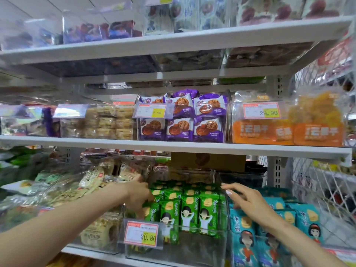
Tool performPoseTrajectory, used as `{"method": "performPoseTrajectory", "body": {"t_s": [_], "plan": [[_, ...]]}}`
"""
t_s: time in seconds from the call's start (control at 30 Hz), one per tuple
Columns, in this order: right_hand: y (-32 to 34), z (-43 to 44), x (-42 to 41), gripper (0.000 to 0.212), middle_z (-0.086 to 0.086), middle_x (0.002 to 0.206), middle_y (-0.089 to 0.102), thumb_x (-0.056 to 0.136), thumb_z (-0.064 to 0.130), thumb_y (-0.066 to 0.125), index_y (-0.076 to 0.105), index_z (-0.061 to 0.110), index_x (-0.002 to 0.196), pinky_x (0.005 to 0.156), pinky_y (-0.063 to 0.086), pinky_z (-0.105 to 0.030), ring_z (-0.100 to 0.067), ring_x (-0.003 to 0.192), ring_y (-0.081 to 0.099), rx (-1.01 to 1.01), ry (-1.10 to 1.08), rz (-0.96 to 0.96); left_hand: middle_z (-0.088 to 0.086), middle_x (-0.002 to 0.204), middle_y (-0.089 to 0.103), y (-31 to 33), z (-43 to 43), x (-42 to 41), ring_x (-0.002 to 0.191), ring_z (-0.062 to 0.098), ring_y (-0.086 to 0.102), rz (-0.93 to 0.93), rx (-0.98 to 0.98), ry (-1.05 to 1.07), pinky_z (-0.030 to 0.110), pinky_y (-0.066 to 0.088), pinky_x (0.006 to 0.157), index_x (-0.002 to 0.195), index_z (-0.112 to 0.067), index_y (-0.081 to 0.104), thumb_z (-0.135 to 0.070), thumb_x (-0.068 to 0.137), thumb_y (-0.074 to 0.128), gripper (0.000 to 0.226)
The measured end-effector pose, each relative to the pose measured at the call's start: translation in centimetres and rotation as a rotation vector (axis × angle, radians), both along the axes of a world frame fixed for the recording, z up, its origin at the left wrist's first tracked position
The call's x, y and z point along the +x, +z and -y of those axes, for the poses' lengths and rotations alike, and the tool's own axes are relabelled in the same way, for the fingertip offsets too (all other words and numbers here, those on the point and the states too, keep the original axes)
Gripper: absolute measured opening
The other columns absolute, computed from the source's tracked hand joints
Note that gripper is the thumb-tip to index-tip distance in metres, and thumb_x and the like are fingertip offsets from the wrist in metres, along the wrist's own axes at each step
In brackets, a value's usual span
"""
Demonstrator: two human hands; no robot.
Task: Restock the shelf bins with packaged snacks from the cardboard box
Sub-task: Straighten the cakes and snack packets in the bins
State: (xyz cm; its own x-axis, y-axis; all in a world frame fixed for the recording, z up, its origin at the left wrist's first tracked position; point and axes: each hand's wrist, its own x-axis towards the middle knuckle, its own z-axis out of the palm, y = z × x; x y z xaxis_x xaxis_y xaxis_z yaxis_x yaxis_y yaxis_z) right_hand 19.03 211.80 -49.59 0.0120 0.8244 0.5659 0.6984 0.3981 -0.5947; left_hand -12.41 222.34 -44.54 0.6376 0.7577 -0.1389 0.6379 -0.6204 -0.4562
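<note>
The left hand (140,197) dips among green foil snack packets (189,211) in a clear plastic shelf bin (192,249); I cannot tell whether its curled fingers (147,204) grip one. The right hand (248,203) is spread with straight fingers (231,192), the packets just left of them. The packets are best seated upright, facing forward.

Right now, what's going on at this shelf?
A person is working at the clear bin of green packets on the lower shelf. The left hand is tucked in among the packets at the bin's left side; whether it grips one is unclear. The right hand, fingers straight, reaches to the bin's right wall. A cardboard box sits behind the bin.
</note>
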Motion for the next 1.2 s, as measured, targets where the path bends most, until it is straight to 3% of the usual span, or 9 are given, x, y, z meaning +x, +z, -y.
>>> {"method": "performPoseTrajectory", "body": {"t_s": [0.2, 0.27, 0.37, 0.5, 0.6, 0.73, 0.9, 1.07, 1.2], "plan": [[0.1, 0.0, -0.1, 0.021, 0.029, 0.120, 0.056, 0.093, 0.032, 0.052, 0.061, 0.042, 0.109, 0.090, 0.052, -0.031, 0.003, 0.100, 0.060, -0.006, -0.002, -0.005, 0.000, 0.132, 0.052, 0.1, 0.5, 0.6, 0.127, 0.019, 0.041, 0.058, -0.109, 0.033, 0.042, 0.021, 0.114, 0.136, -0.018, 0.040, -0.043, 0.083, 0.062, 0.063], [0.1, 0.1, -0.1, 0.021, 0.029, 0.120, 0.055, 0.094, 0.032, 0.052, 0.061, 0.041, 0.111, 0.092, 0.051, -0.031, 0.003, 0.102, 0.059, -0.009, 0.001, 0.000, 0.002, 0.128, 0.054, 0.8, 0.9, 1.3, 0.120, 0.021, 0.049, 0.147, -0.203, 0.032, 0.030, 0.037, 0.101, 0.132, -0.014, 0.045, -0.039, 0.083, 0.065, 0.058], [0.1, 0.1, -0.1, 0.020, 0.029, 0.121, 0.055, 0.094, 0.034, 0.052, 0.061, 0.043, 0.109, 0.092, 0.051, -0.031, 0.003, 0.104, 0.059, -0.006, 0.005, 0.002, 0.007, 0.120, 0.058, 1.9, 1.2, 3.0, 0.109, 0.023, 0.054, 0.220, -0.275, -0.010, 0.024, 0.039, 0.086, 0.119, -0.010, 0.052, -0.037, 0.081, 0.068, 0.049], [0.2, 0.0, -0.1, 0.020, 0.026, 0.123, 0.056, 0.094, 0.033, 0.052, 0.059, 0.047, 0.105, 0.090, 0.052, -0.029, 0.003, 0.104, 0.058, -0.005, 0.000, -0.001, 0.000, 0.095, 0.055, 2.2, 1.3, 6.2, 0.090, 0.018, 0.050, 0.314, -0.390, -0.076, 0.030, 0.039, 0.083, 0.100, -0.017, 0.051, -0.036, 0.081, 0.069, 0.032], [0.3, 0.2, -0.2, 0.020, 0.025, 0.123, 0.055, 0.094, 0.033, 0.051, 0.058, 0.047, 0.106, 0.094, 0.050, -0.032, 0.003, 0.108, 0.056, -0.011, 0.004, 0.007, -0.008, 0.071, 0.049, 2.1, 1.1, 8.7, 0.068, 0.011, 0.045, 0.397, -0.438, -0.124, 0.030, 0.034, 0.071, 0.094, -0.017, 0.047, -0.033, 0.082, 0.069, 0.030], [0.5, 0.3, -0.2, 0.020, 0.027, 0.119, 0.055, 0.094, 0.033, 0.051, 0.060, 0.040, 0.110, 0.095, 0.049, -0.033, 0.003, 0.109, 0.055, -0.016, 0.003, 0.012, -0.001, 0.097, 0.053, 0.6, 0.9, 10.8, 0.091, 0.018, 0.048, 0.433, -0.366, -0.185, 0.030, 0.036, 0.075, 0.109, -0.013, 0.053, -0.035, 0.082, 0.068, 0.038], [0.2, 0.0, -0.1, 0.022, 0.026, 0.120, 0.056, 0.094, 0.033, 0.050, 0.060, 0.038, 0.112, 0.091, 0.051, -0.030, 0.003, 0.105, 0.057, 0.005, -0.001, 0.032, 0.005, 0.130, 0.052, -1.7, 0.0, 10.7, 0.108, 0.018, 0.051, 0.512, -0.275, -0.215, 0.026, 0.039, 0.086, 0.132, -0.014, 0.044, -0.041, 0.087, 0.061, 0.056], [0.4, 0.2, -0.3, 0.020, 0.025, 0.120, 0.055, 0.094, 0.034, 0.050, 0.056, 0.047, 0.107, 0.078, 0.049, -0.017, 0.004, 0.092, 0.060, 0.006, -0.012, 0.061, 0.001, 0.122, 0.059, -1.2, -0.1, 8.1, 0.110, 0.016, 0.055, 0.605, -0.185, -0.234, 0.028, 0.043, 0.092, 0.125, -0.017, 0.051, -0.041, 0.085, 0.063, 0.048], [1.1, 0.2, -0.5, 0.020, 0.023, 0.116, 0.060, 0.094, 0.037, 0.050, 0.063, 0.036, 0.109, 0.091, 0.047, -0.029, 0.001, 0.103, 0.056, 0.026, -0.090, 0.156, -0.005, 0.121, 0.057, -0.7, -0.8, 4.9, 0.115, 0.013, 0.047, 0.496, 0.039, -0.196, 0.032, 0.035, 0.097, 0.120, -0.023, 0.054, -0.042, 0.087, 0.060, 0.039]]}}
